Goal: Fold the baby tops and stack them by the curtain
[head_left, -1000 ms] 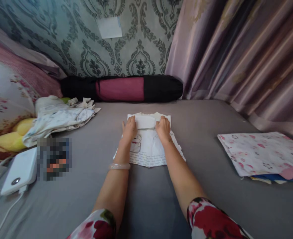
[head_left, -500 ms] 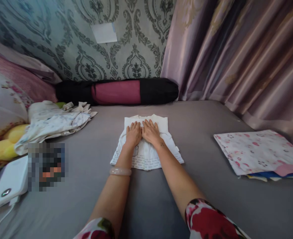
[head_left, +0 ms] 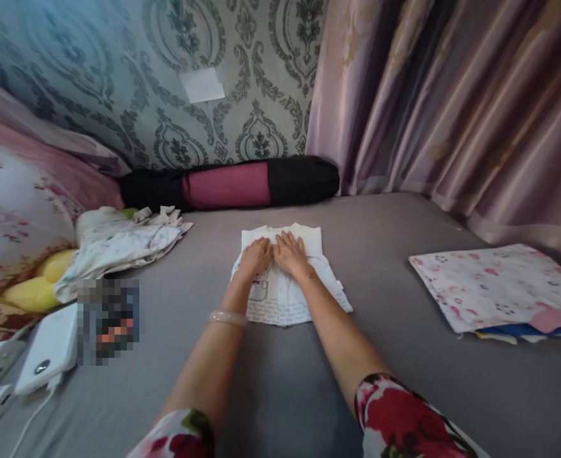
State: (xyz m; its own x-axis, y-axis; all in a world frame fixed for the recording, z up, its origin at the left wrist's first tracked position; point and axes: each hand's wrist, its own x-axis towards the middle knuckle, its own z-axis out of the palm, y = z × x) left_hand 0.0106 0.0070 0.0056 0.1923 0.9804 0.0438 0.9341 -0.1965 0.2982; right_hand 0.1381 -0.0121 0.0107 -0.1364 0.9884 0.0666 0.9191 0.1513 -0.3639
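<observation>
Two bare hands rest on one white garment, of thin cloth with lettering printed along its near edge, lying mid-way across one smooth grey sheet. The right hand is flat, fingers extended; the left hand has bent fingers, and whether it pinches fabric cannot be told. One glossy, ring-shaped bangle encircles the left forearm. Behind: one long, rounded black-and-maroon roll.

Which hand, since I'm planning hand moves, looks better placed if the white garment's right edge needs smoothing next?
Probably the right hand: it lies spread on the white garment, nearer that edge. The left hand rests farther off and would have to reach past it.
</observation>
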